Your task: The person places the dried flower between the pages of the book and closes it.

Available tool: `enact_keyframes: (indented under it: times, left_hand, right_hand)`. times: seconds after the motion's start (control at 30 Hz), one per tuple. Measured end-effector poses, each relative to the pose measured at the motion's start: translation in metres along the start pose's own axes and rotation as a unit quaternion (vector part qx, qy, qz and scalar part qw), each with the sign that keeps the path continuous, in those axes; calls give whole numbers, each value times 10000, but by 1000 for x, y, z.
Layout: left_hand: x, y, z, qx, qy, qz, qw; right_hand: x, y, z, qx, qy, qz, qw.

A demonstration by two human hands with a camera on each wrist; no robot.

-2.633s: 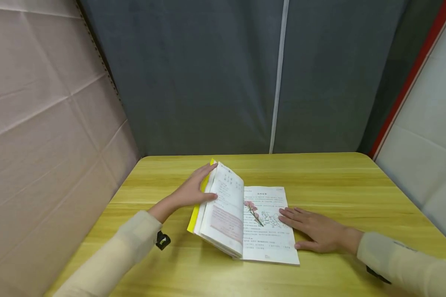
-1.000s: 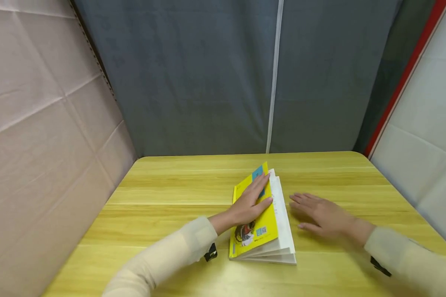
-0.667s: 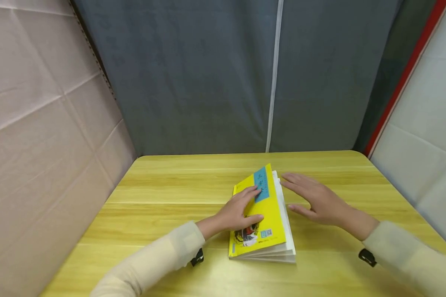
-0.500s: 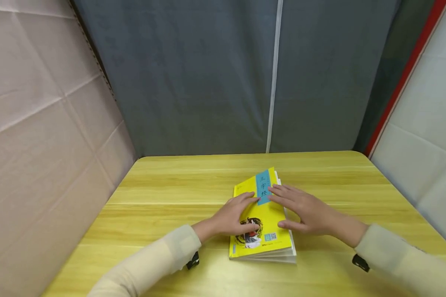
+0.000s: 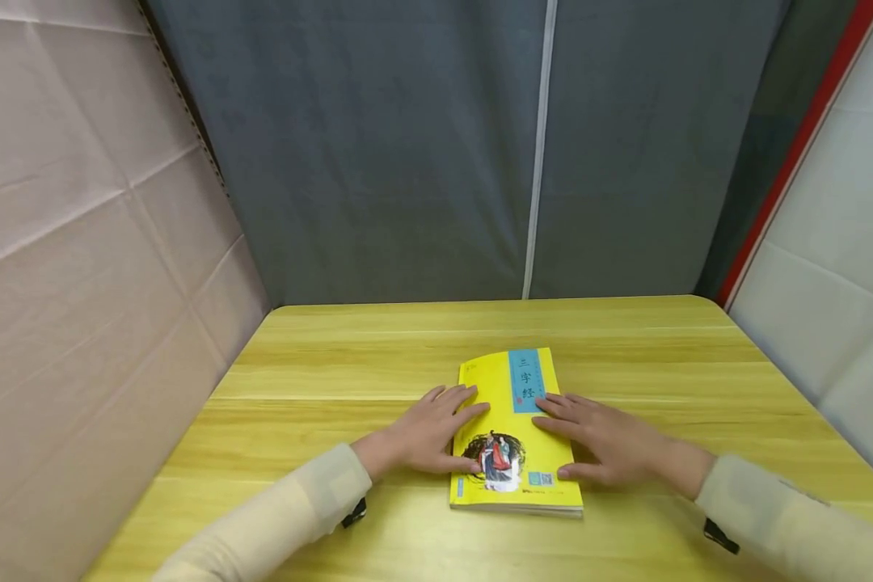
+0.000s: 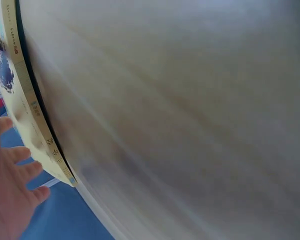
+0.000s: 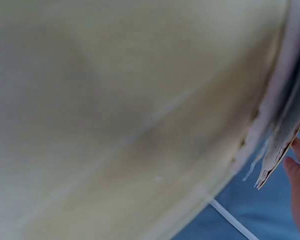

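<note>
A closed yellow book (image 5: 496, 404) lies on the wooden table, its cover bearing a blue title panel and a picture of figures. My left hand (image 5: 425, 432) rests with spread fingers on the cover's left side. From the right, my right hand (image 5: 611, 440) lies with fingers spread over the right edge of the cover. In the left wrist view the book's spine (image 6: 32, 100) faces the camera, beside the left hand (image 6: 12, 190). The right wrist view shows the page edges (image 7: 285, 135) near the right hand's fingers (image 7: 292, 167).
The wood-grain table (image 5: 320, 364) extends around the book on every side. A dark grey curtain (image 5: 393, 162) with a pale vertical strip hangs behind it. Pale cloth walls stand at left (image 5: 80, 242) and right (image 5: 837, 267), the right one edged in red.
The book, earlier lying open, has been folded shut from left to right. My left hand has slid back to its left side, and my right hand has come onto the cover.
</note>
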State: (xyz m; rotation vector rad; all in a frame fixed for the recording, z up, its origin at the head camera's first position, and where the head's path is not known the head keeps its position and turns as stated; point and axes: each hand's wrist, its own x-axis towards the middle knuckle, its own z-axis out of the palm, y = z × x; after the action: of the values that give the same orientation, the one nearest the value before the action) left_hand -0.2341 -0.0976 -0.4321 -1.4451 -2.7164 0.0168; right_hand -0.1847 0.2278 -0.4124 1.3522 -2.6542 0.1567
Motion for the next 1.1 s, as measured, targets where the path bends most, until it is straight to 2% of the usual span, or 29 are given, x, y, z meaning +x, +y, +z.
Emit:
enact_keyframes:
  times: [0.23, 0.63, 0.77, 0.93, 1.1]
  left_hand:
    - [-1, 1, -1, 309, -514, -75, 9982]
    - [0, 0, -1, 403, -603, -23, 9974]
    - [1, 0, -2, 351, -610, -32, 9975]
    - [-1, -1, -2, 236, -590, 3, 9980]
    - [-5, -4, -6, 32, -445, 1, 9990]
  right_hand:
    - [-6, 1, 11, 288, -435, 196, 9984]
    - [-6, 3, 14, 441, -686, 396, 9959]
    - [-7, 4, 12, 352, -506, 298, 9977]
    - [-9, 5, 9, 123, 59, 143, 9998]
    - [-10, 7, -1, 146, 497, 382, 9979]
